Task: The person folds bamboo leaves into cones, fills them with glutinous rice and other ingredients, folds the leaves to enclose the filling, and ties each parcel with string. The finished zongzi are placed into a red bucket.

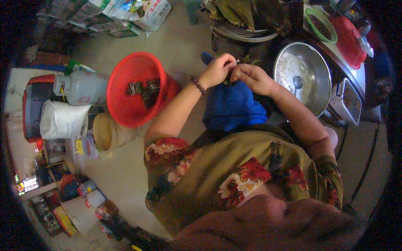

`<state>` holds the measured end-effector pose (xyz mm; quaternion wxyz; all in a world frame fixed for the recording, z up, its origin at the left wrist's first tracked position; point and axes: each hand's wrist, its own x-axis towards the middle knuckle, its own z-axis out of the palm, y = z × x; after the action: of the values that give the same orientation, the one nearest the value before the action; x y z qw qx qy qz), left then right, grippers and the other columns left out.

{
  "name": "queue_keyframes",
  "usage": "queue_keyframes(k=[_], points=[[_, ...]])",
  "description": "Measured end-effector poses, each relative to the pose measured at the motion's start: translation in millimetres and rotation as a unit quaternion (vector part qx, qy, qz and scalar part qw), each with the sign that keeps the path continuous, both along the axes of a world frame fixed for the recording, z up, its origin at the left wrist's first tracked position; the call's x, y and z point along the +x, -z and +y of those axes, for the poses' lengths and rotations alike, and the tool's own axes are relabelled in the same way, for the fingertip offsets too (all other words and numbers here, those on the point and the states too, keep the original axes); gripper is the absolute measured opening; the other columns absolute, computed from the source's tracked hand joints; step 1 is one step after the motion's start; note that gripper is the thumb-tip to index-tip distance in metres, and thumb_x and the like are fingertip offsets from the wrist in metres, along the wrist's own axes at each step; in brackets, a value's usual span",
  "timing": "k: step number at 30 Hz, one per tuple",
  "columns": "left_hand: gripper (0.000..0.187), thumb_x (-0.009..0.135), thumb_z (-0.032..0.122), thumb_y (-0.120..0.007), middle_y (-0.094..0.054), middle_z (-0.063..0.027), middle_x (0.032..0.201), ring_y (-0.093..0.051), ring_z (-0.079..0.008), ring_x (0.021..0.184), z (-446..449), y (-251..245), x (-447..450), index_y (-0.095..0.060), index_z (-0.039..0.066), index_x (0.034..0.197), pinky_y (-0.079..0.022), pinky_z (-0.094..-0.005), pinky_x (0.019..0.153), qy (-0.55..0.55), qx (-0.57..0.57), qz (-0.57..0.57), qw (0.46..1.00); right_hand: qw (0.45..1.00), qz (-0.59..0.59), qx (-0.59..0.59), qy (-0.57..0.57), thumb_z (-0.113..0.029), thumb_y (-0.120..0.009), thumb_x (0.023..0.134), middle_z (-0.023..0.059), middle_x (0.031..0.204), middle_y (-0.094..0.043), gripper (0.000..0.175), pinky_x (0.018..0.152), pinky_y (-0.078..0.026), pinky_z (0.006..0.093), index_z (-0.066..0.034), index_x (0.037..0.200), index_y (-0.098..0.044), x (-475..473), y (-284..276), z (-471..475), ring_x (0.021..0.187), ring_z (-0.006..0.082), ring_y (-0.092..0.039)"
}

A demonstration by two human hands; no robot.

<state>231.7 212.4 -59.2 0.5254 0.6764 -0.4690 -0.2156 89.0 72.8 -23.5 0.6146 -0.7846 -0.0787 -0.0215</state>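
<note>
My left hand [218,70], with a beaded bracelet at the wrist, and my right hand [252,78] meet above my blue-covered lap. Their fingers are pinched close together around a dark green leafy bundle [230,82], mostly hidden beneath them. A small white end, possibly string, sticks up between the fingertips. To the left, a red plastic basin [117,94] holds several dark leaf-wrapped bundles [150,95] tied with pale string. On the right is a wide metal basin [309,94] with a wet-looking, spotted inside.
Large olive-green leaves [240,14] lie on a round tray ahead. A green basket [331,39] of small dark items and a red basket [344,40] are at the upper right. A gas cylinder [86,88], a white sack [64,120] and a tan bucket [117,133] stand left.
</note>
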Motion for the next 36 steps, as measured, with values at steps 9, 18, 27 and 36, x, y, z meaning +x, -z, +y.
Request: queue_keyframes(k=[9, 18, 27, 36], points=[[0.006, 0.094, 0.010, -0.058, -0.058, 0.0026, 0.089, -0.054, -0.0070, 0.083, 24, -10, -2, -0.057, 0.005, 0.092, -0.046, -0.0238, 0.076, 0.123, -0.008, 0.171, 0.978, 0.987, -0.144, -0.035, 0.066, -0.017, -0.058, 0.093, 0.0056, 0.116, -0.043, 0.021, 0.097, -0.037, 0.0321, -0.0019, 0.082, -0.067, -4, 14, 6, 0.113, 0.0162, -0.041], [0.010, 0.087, 0.012, -0.067, -0.069, -0.0029, 0.085, -0.063, -0.0095, 0.081, 18, -31, -5, -0.068, 0.002, 0.092, -0.050, -0.0251, 0.077, 0.134, 0.097, 0.077, 0.983, 0.945, 0.154, 0.286, 0.028, -0.020, -0.060, 0.093, 0.0022, 0.101, -0.054, 0.019, 0.082, -0.046, 0.0276, -0.0050, 0.103, -0.066, 11, -16, 2, 0.088, 0.0127, -0.054], [0.007, 0.084, 0.008, -0.069, -0.070, -0.0049, 0.084, -0.063, -0.0098, 0.078, 31, -33, -15, -0.070, 0.002, 0.085, -0.051, -0.0254, 0.074, 0.025, 0.076, 0.056, 0.995, 0.911, -0.093, -0.395, 0.071, -0.026, -0.063, 0.085, 0.0134, 0.095, -0.066, 0.023, 0.080, -0.052, 0.0426, -0.0090, 0.100, -0.066, -6, -35, -2, 0.090, 0.0319, -0.063], [0.018, 0.075, 0.001, -0.073, -0.064, -0.0030, 0.079, -0.060, -0.0131, 0.078, 25, -32, -19, -0.056, 0.006, 0.074, -0.049, -0.0263, 0.073, 0.021, 0.050, 0.034, 0.998, 0.965, -0.131, -0.224, -0.035, -0.012, -0.061, 0.085, 0.0127, 0.096, -0.062, 0.009, 0.084, -0.047, 0.0437, -0.0072, 0.093, -0.061, -7, -28, -11, 0.099, 0.0334, -0.058]])
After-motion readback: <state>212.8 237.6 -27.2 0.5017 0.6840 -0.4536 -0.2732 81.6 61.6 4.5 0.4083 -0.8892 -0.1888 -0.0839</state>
